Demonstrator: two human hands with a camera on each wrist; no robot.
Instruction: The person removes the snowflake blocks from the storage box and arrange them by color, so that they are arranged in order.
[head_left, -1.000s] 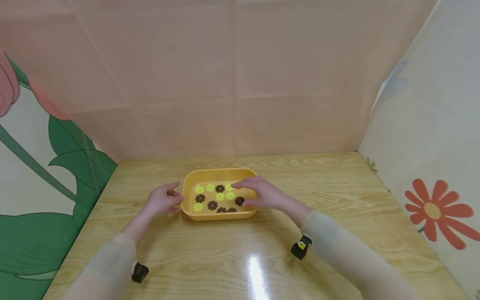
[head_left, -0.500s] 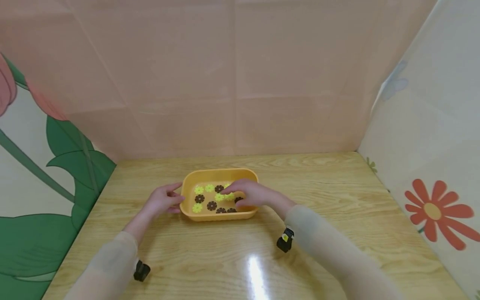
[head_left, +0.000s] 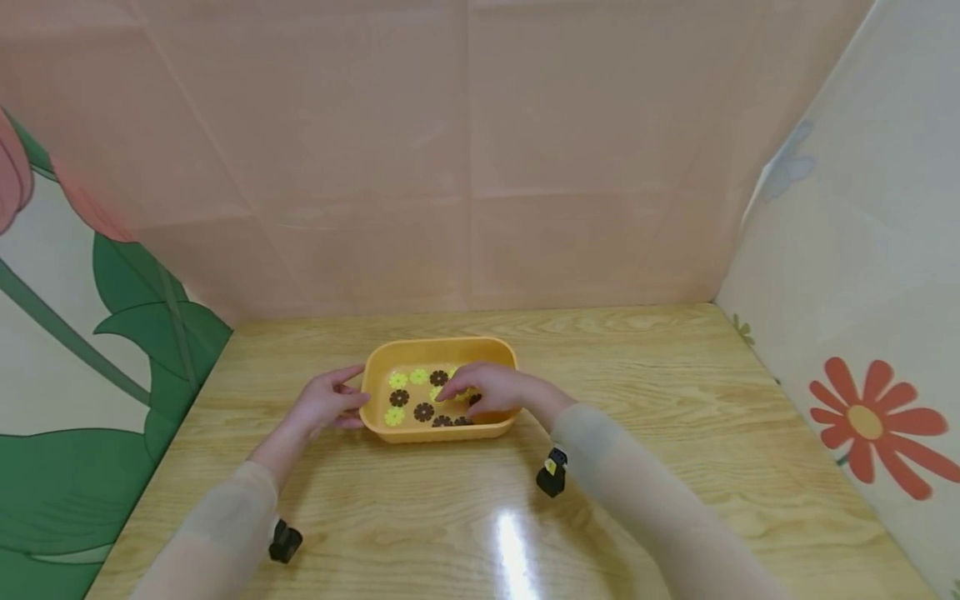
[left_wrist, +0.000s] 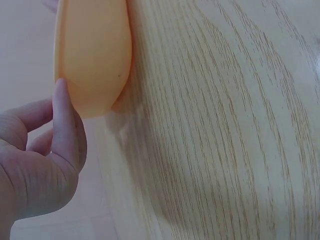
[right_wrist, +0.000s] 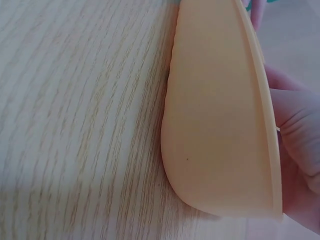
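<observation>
A yellow-orange plastic tray [head_left: 438, 433] stands on the wooden table, with several flower-shaped discs in it, some yellow-green like the disc [head_left: 394, 416] and some dark brown like the disc [head_left: 423, 412]. At the tray's left end is my left hand [head_left: 321, 402], its fingers spread and fingertips right at the rim; the left wrist view shows one fingertip on the rim. My right hand [head_left: 497, 389] reaches over the right end into the tray, index finger and thumb parted close above the discs. It hides some discs, and in the right wrist view the tray wall [right_wrist: 215, 125] hides its fingertips.
The light wooden table [head_left: 420, 508] runs back to a plain pinkish cloth [head_left: 465, 167]. Flower-patterned sheets border the table on the left [head_left: 142, 358] and right [head_left: 847, 333]. Small black devices [head_left: 285, 542] hang at both wrists.
My right hand has moved left and deeper into the tray, covering more discs. My left hand has shifted slightly right to the tray's rim. The discs in view keep their places.
</observation>
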